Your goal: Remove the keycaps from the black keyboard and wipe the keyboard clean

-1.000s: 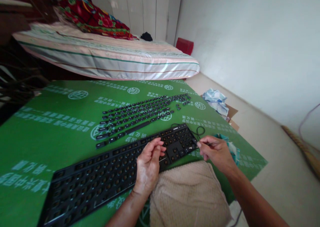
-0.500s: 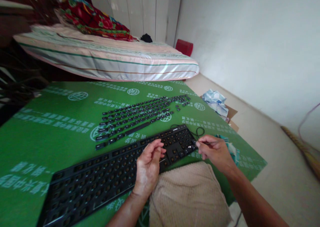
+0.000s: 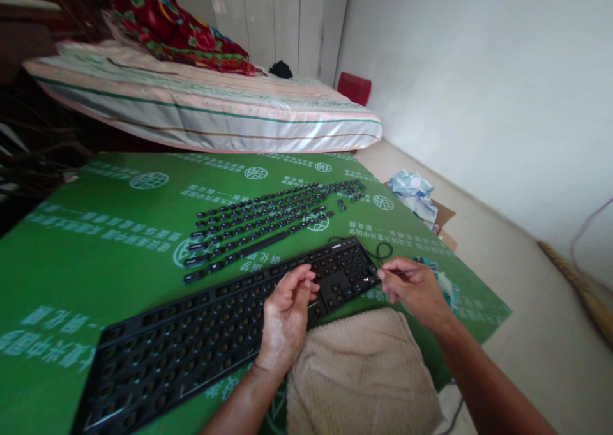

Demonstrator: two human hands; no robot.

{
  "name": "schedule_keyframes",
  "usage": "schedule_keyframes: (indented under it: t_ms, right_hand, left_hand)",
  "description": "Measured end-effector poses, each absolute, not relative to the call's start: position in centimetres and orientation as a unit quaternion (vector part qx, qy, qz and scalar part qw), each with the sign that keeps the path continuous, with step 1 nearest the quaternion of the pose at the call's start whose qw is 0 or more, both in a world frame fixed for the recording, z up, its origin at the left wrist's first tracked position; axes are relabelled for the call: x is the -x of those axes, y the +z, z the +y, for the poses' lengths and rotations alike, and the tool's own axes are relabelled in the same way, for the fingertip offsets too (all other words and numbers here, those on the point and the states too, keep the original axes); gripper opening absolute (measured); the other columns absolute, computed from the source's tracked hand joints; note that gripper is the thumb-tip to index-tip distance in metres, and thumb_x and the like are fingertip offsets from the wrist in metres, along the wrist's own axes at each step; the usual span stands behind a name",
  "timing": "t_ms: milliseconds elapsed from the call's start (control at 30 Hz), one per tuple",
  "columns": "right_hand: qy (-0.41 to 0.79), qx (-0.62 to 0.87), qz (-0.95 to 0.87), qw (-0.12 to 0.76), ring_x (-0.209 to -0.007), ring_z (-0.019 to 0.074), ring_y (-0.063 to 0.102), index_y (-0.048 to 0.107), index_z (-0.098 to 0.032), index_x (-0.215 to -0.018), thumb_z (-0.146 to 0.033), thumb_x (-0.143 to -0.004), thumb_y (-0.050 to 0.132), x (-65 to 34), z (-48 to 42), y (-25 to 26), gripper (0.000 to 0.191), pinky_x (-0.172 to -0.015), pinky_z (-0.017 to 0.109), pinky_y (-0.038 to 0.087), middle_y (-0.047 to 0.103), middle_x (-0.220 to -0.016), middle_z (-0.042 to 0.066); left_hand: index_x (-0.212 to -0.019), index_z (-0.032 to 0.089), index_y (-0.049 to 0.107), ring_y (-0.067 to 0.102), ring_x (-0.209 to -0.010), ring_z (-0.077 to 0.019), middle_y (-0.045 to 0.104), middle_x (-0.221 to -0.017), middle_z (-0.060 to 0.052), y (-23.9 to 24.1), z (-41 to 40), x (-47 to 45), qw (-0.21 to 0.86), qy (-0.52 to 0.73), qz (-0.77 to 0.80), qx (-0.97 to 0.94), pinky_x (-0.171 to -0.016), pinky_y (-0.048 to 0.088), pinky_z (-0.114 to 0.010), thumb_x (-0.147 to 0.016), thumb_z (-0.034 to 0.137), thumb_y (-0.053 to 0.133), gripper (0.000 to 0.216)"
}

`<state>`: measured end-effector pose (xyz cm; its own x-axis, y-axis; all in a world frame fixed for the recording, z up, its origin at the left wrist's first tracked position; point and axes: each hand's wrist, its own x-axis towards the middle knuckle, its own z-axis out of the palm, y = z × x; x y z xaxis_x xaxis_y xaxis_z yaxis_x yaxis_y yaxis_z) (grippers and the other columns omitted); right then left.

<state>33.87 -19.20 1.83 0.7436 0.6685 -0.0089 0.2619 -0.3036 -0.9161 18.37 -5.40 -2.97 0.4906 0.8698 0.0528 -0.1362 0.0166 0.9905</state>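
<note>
A black keyboard [image 3: 211, 323] with its keycaps off lies slantwise on the green table mat [image 3: 119, 230], its bare switches showing. Over its right part, my left hand [image 3: 290, 304] has its fingers curled in towards the thumb; what lies between them, if anything, is hidden. My right hand [image 3: 400, 288] pinches thumb and forefinger together at the keyboard's right end, on something too small to name. A few caps sit near that end. Beyond the keyboard, loose black keycaps [image 3: 258, 214] are laid out in rows, with a long space bar [image 3: 263, 244] among them.
A folded beige cloth [image 3: 359, 371] lies in front of the keyboard. The keyboard's cable [image 3: 383, 251] loops behind its right end. A teal and white crumpled packet [image 3: 445, 288] is beside my right wrist. A bed [image 3: 215, 112] stands past the table's far edge.
My right hand has shifted very slightly to the right and up, still pinched. My left hand stays nearly where it was. The view has moved slightly.
</note>
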Motion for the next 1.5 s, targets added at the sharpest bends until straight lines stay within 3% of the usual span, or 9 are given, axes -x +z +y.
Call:
schedule_keyframes:
  t_ms: [1067,1500]
  right_hand:
    - [0.234,0.779,-0.316,0.489,-0.039,0.0081,0.046,0.058,-0.016,-0.061,-0.032,-0.066,0.06,-33.2,-18.9,1.9,0.017,-0.039,0.02,0.034,0.052,-0.05,-0.003]
    - [0.239,0.78,-0.336,0.471,-0.038,0.0081,0.044,0.056,-0.017,-0.061,-0.03,-0.071,0.056,-31.1,-17.4,1.0,0.017,-0.038,0.019,0.033,0.049,-0.047,-0.005]
  left_hand:
    - [-0.098,0.016,0.066,0.061,-0.067,-0.0112,0.064,-0.088,-0.004,-3.0,-5.4,-18.4,0.645,0.376,0.31,-0.589,-0.06,0.054,-0.023,-0.077,0.025,0.057,0.024]
    - [-0.099,0.017,0.065,0.062,-0.066,-0.0115,0.064,-0.088,-0.003,-3.2,-5.3,-18.3,0.641,0.375,0.303,-0.598,-0.061,0.054,-0.023,-0.078,0.025,0.056,0.024]
